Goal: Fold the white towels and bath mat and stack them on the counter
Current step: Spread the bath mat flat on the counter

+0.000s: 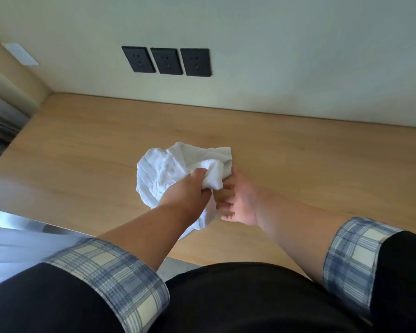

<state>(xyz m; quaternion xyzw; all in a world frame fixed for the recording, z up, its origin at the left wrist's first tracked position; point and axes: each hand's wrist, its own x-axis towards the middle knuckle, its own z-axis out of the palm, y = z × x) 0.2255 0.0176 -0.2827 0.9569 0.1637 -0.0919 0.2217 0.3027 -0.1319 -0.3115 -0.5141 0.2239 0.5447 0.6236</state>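
Note:
A crumpled white towel (163, 169) lies bunched at the middle of the wooden counter (82, 150). My left hand (187, 188) grips a fold of it from above, fingers curled into the cloth. My right hand (238, 200) sits just right of the bunch with its fingers spread and relaxed, the thumb touching the towel's right side. A lower corner of the towel trails toward me beneath both hands. No other towel or bath mat shows.
Three black wall sockets (167, 61) sit on the pale wall behind the counter. A curtain (0, 126) hangs at the far left. White fabric (22, 239) lies below the counter's front edge on the left.

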